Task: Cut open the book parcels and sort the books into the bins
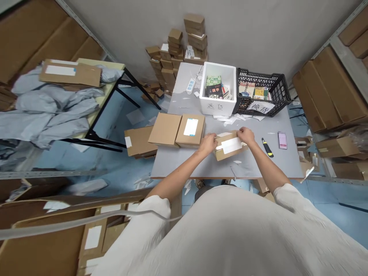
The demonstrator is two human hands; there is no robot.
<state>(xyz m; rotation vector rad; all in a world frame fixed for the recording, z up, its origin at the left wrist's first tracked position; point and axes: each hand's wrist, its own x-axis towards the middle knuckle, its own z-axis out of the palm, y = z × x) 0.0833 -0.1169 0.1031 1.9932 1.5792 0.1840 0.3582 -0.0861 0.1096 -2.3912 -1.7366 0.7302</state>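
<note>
A small cardboard box [225,155] with a white label [232,145] lies near the front middle of the grey table. My left hand [208,144] grips its left end with curled fingers. At its far right corner, my right hand [245,136] is closed on the box edge, the fingertips partly hidden. To the left, close to my left hand, a labelled cardboard box [186,138] stands beside an unlabelled one [165,128]. A black and yellow utility knife [267,147] lies to the right of my right hand, with a phone [282,140] beyond it.
A white foam bin [217,107] and a black crate [263,100], both holding books, stand at the table's back. Paper scraps [230,120] lie before them. Grey parcels [54,101] cover a left side table. Stacked cartons [169,57] line the wall; more boxes fill the right shelves.
</note>
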